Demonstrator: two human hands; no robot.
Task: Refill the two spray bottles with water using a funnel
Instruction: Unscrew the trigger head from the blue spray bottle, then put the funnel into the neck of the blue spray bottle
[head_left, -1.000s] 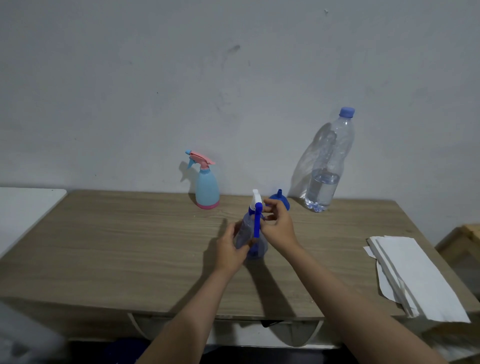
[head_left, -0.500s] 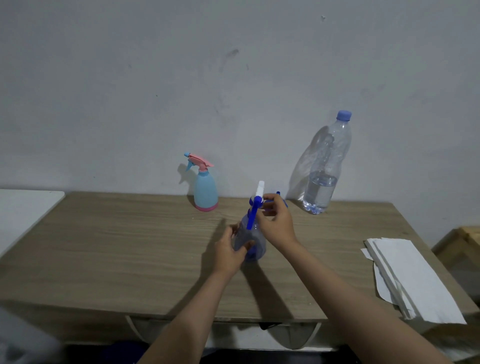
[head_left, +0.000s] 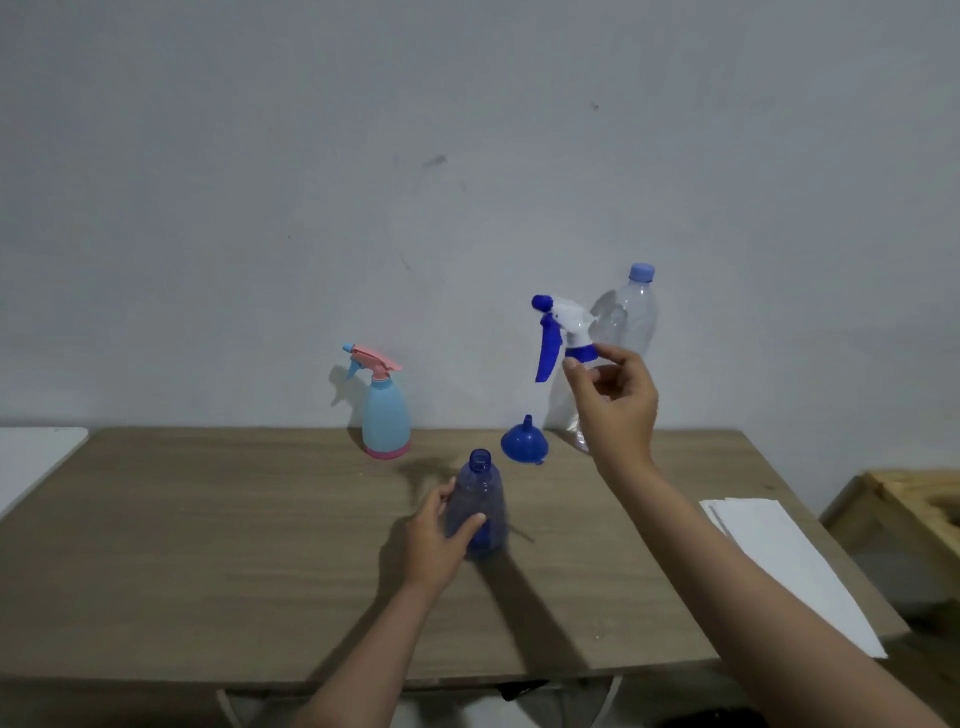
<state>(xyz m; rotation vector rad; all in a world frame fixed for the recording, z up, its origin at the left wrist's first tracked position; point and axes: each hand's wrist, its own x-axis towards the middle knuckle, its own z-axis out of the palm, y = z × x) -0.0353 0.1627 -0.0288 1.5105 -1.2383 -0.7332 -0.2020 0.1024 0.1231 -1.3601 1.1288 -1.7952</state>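
- The left hand (head_left: 434, 540) grips the blue bottle (head_left: 480, 506), fingers and thumb curled round its lower body; the bottle stands upright on the bench (head_left: 208, 545) near the middle, its neck open.
- The right hand (head_left: 615, 402) pinches the collar of the spray head (head_left: 563, 332) between thumb and fingertips, holding it in the air at about 1 o'clock from the blue bottle, well above the bench, trigger hanging down.
- The funnel (head_left: 523, 441) lies on the bench, wide end down, spout up, just past the blue bottle at 1 o'clock.
- The pale blue spray bottle (head_left: 385, 415), pink head screwed on, stands at 11 o'clock from the blue bottle, near the wall.
- The water bottle (head_left: 631, 322) stands capped behind the right hand, partly hidden by it.
- White paper sheets (head_left: 779, 556) lie at 3 o'clock on the bench's right edge.
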